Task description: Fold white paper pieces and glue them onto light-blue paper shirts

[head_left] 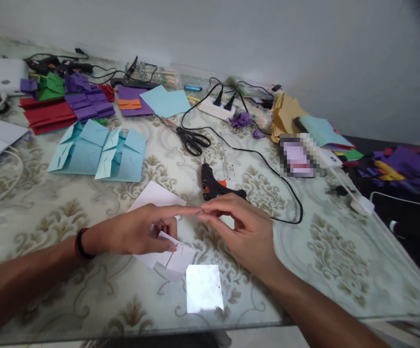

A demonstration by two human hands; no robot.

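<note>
1. White folded paper (181,258): toward worktop (173,323) front edge; probably light, bendy, easily creased; take by folded edge.
2. Left hand (148,232) grip: pinching paper.
3. Right hand (246,229) grip: at left index fingertip; can't tell whether holding anything.

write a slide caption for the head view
Left hand holding folded pale paper, right hand at its index fingertip, glue gun beyond.

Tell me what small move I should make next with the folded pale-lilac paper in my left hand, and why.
I'd probably bring your right hand to the folded pale-lilac paper and press its crease: your left hand pinches one edge, which looks slightly raised, while the right seems to touch only your left forefinger.
</note>
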